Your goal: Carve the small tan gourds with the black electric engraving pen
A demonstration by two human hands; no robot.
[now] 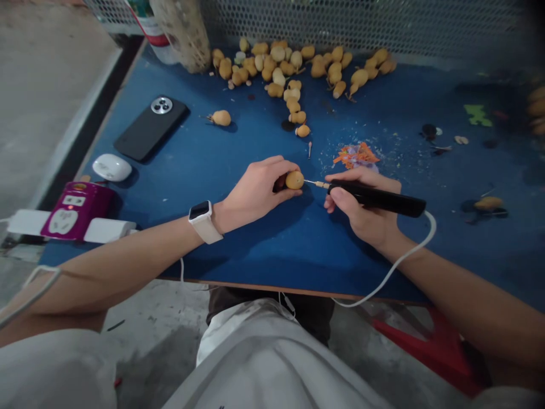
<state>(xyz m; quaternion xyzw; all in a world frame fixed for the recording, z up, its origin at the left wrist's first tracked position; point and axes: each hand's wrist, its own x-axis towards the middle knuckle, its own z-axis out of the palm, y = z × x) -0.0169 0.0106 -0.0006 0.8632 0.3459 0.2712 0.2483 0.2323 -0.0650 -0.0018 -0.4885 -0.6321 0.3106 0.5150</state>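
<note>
Between its thumb and fingers, my left hand (264, 190) pinches a small tan gourd (294, 180) over the blue table (255, 258). My right hand (369, 207) is wrapped round a black pen-like tool (378, 197) with a white cable. The tool's thin metal tip points left and meets, or nearly meets, the right side of the gourd; contact is too small to tell. Just behind my right hand lies a pile of orange and purple scraps (356, 155). A short line of gourds (302, 131) ends beyond my left hand.
Many gourds (268, 67) lie along the metal mesh (332, 25) at the back. A black phone (151, 130), a white case (112, 167) and a purple power socket (79, 210) sit at the left. A lone gourd (221, 118) is near the phone. Dark pieces (429, 132) lie at the right.
</note>
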